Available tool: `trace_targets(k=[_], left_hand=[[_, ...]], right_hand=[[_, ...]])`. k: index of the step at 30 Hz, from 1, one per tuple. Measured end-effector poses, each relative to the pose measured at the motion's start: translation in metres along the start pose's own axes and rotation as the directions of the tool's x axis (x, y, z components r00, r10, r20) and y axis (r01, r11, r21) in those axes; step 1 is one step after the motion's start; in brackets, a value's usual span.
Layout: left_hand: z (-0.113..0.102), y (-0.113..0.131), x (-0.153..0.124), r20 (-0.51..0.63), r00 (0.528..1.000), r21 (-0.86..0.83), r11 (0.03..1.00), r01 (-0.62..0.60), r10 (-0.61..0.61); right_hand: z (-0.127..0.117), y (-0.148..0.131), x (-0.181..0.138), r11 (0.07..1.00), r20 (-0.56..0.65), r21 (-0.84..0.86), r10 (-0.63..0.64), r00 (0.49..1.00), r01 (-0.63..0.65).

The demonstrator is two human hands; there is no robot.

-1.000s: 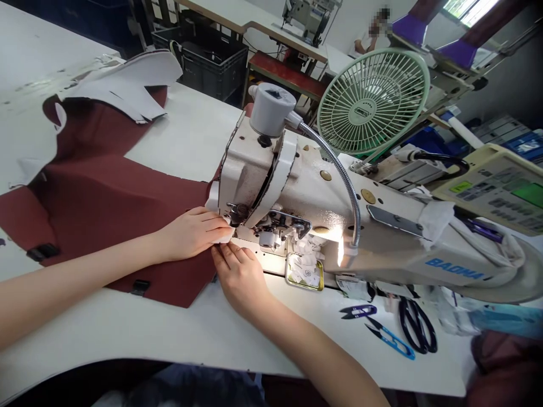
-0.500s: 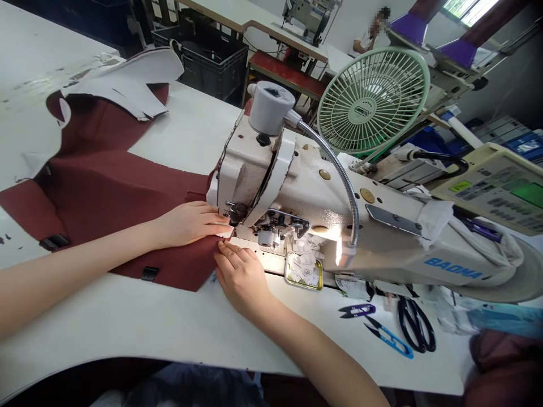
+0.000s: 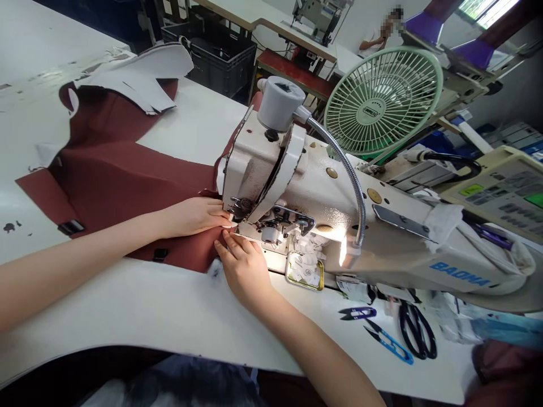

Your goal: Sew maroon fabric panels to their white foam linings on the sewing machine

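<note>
A large maroon fabric piece [image 3: 139,167] lies on the white table and runs under the head of a sewing machine [image 3: 254,164]. My left hand [image 3: 190,216] rests flat on it, fingers stretched toward the needle area. At those fingertips is a small white label [image 3: 229,224], partly covered. My right hand [image 3: 246,268] is at the fabric's near corner beside the presser foot, fingers apart and pressing down on the cloth. The needle itself is hidden. Two black clips, one a near clip [image 3: 160,254], sit on the fabric's near part.
A tin [image 3: 305,271] of white labels stands right of my right hand. Beyond it lie purple snips [image 3: 357,313], blue snips [image 3: 390,342] and black-handled scissors [image 3: 418,330]. White pattern pieces [image 3: 139,73] lie at the back left. A green fan [image 3: 382,102] stands behind the machine.
The maroon fabric's near corner has drawn in toward the machine, and my left hand has shifted slightly with it. The whole view has moved a little to the right.
</note>
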State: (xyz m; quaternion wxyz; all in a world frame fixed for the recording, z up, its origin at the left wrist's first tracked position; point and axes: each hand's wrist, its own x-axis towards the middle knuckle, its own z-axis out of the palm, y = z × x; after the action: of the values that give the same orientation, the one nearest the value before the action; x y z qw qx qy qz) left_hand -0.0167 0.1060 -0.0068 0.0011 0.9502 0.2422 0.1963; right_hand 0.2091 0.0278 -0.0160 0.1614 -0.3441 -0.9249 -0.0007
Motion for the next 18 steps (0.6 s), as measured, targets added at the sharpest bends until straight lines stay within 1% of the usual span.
trace_targets(k=[3,6,8,12,14,16,18], left_hand=[[0.001,0.005,0.004,0.058,0.998,0.05,0.999,0.019,-0.022],[0.0,0.015,0.008,0.097,0.993,0.125,0.99,0.061,-0.073],[0.0,0.023,0.01,0.086,0.991,0.164,0.983,0.087,-0.102],[0.003,0.033,0.015,0.028,0.991,0.203,0.972,0.121,-0.129],[0.005,0.033,0.016,0.027,0.989,0.204,0.969,0.137,-0.145],[0.005,0.027,0.015,0.029,0.988,0.185,0.972,0.147,-0.155],[0.003,0.018,0.012,-0.006,0.986,0.132,0.977,0.168,-0.168]], right_hand=[[-0.002,0.0,0.002,1.0,0.018,0.013,0.014,1.0,-0.014],[-0.003,-0.001,0.002,1.0,0.034,0.015,0.026,0.999,-0.027],[-0.003,-0.002,0.003,0.999,0.046,0.012,0.031,0.998,-0.032],[-0.002,-0.002,0.004,0.998,0.063,0.018,0.055,0.997,-0.056],[0.0,-0.001,0.004,0.998,0.063,0.011,0.067,0.996,-0.068],[0.002,-0.001,0.004,0.997,0.055,0.001,0.071,0.996,-0.071],[0.002,-0.002,0.002,0.998,0.042,0.005,0.059,0.997,-0.059]])
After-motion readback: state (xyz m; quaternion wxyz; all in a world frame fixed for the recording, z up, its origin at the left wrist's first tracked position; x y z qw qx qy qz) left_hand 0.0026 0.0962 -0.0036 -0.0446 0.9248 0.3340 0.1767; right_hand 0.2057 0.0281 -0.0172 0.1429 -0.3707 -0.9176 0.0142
